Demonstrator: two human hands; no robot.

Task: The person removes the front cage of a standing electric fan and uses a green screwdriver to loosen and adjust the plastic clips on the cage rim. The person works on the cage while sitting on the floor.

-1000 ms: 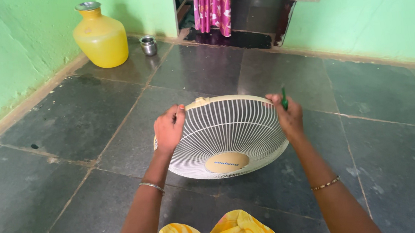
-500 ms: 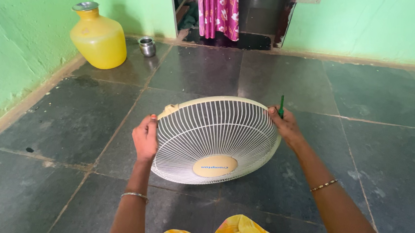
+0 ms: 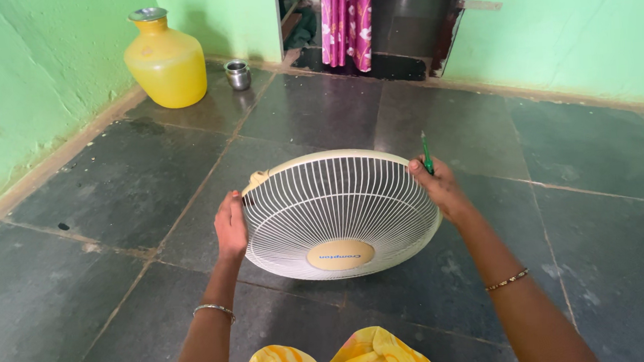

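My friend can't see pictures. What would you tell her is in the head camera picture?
Two hands hold a round cream fan guard above a dark tiled floor, left hand on one rim, right hand on the other, also gripping a thin green tool. A yellow pot stands by the green wall.

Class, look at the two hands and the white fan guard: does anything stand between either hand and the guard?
Nothing visible does. The left hand and right hand both grip the rim of the fan guard; the right also holds a green pen.
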